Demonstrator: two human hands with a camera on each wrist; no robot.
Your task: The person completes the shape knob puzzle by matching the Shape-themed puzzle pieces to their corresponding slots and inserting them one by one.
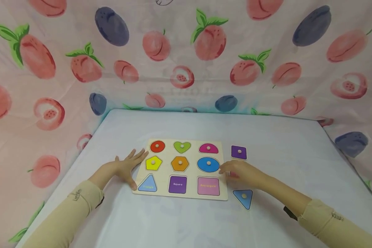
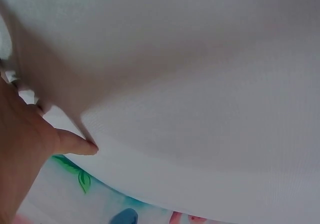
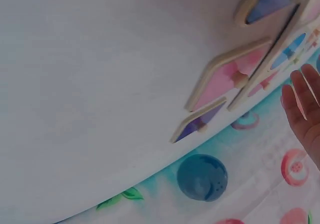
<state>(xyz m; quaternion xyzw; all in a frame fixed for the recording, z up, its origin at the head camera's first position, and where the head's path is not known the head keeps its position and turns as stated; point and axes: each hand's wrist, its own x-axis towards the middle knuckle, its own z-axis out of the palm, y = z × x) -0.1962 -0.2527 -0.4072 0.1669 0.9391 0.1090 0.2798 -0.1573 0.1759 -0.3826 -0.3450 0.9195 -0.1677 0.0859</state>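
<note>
A wooden shape puzzle board (image 1: 224, 172) lies in the middle of the white table. Its top two rows hold a red circle, green heart, pink half-circle, yellow pentagon, orange hexagon and blue oval (image 1: 208, 164). The bottom row shows labelled hollows for triangle, square and rectangle. My left hand (image 1: 127, 167) rests flat with spread fingers at the board's left edge. My right hand (image 1: 240, 174) hovers with straight fingers (image 3: 300, 109) over a loose pink rectangle piece (image 3: 225, 79) beside the board's right edge. A purple square piece (image 1: 238, 152) and a blue triangle piece (image 1: 243, 198) lie loose nearby.
White table (image 1: 282, 144) is walled in at the back and both sides by fruit-printed cloth (image 1: 186, 62). In the left wrist view only my palm and thumb (image 2: 75, 143) against the white table surface and a strip of cloth show.
</note>
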